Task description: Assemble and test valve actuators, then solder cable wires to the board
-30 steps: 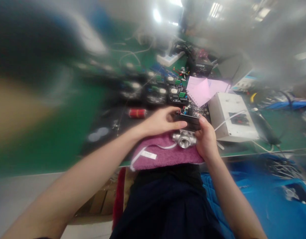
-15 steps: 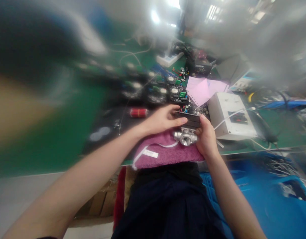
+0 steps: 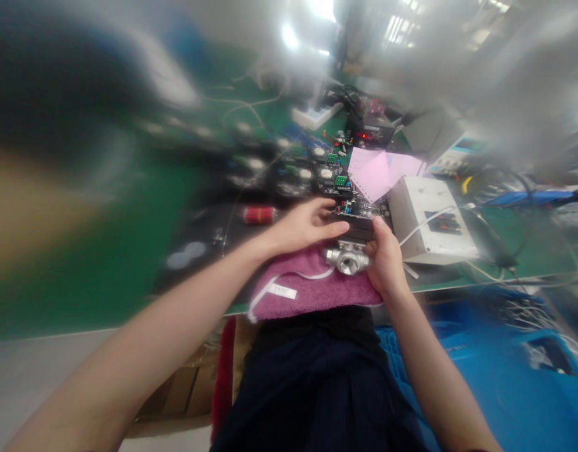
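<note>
Between my two hands is a black actuator housing (image 3: 357, 229) with a circuit board (image 3: 351, 207) showing at its top. A silver metal valve body (image 3: 349, 258) with a round port joins its near side. My left hand (image 3: 312, 225) grips the housing's left side, thumb along the front face and fingers curled behind. My right hand (image 3: 386, 254) holds the right side, its thumb at the upper corner; its other fingers are mostly hidden. Beneath the valve lies a purple towel (image 3: 312, 298) with a white edge and label.
Several black circuit boards with green terminal blocks (image 3: 341, 181) stand beyond my hands. A red spool (image 3: 259, 215) lies left. Pink papers (image 3: 374, 174) and a white box (image 3: 432, 220) with a cable are at right. A blue bin (image 3: 505, 389) sits below the bench edge.
The whole view has shifted slightly. Both hands keep the same hold on the actuator housing. A red light now shows on the black box at the back.
</note>
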`<act>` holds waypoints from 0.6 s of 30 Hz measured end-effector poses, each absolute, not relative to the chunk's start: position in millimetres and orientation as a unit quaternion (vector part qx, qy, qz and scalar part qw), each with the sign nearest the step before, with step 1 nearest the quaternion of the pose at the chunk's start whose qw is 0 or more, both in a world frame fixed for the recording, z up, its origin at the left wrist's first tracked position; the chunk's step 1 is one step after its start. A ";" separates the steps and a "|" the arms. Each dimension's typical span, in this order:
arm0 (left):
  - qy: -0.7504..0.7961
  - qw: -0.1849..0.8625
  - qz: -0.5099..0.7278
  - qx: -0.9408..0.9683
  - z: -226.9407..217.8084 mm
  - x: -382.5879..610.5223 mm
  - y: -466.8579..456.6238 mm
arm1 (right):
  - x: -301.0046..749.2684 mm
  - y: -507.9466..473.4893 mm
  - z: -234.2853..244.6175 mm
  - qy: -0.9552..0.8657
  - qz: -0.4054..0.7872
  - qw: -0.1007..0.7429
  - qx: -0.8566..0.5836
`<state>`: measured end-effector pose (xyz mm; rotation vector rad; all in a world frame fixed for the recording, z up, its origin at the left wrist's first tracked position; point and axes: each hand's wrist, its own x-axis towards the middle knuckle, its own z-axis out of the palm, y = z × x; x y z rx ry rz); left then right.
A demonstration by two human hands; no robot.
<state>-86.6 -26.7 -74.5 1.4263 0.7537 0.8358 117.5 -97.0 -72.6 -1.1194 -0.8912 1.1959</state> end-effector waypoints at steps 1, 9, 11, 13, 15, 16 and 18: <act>0.327 0.616 0.363 0.618 -74.5 -86.7 -26.7 | 117.6 -97.2 -72.4 -0.383 0.515 0.597 -0.482; 0.330 0.619 0.362 0.614 -71.3 -86.5 -27.4 | 118.2 -95.5 -75.1 -0.376 0.516 0.599 -0.483; 0.332 0.619 0.363 0.613 -69.5 -86.3 -28.0 | 117.9 -95.5 -75.2 -0.378 0.517 0.599 -0.481; 0.330 0.619 0.364 0.612 -67.8 -86.1 -28.7 | 117.4 -95.8 -74.3 -0.380 0.519 0.598 -0.479; 0.329 0.620 0.366 0.611 -66.6 -85.8 -29.3 | 116.8 -96.2 -72.9 -0.381 0.520 0.597 -0.478; 0.328 0.621 0.366 0.610 -66.2 -85.6 -29.5 | 116.4 -96.3 -72.1 -0.381 0.521 0.597 -0.477; 0.327 0.623 0.367 0.609 -65.8 -85.1 -29.8 | 115.7 -96.5 -70.6 -0.381 0.522 0.597 -0.476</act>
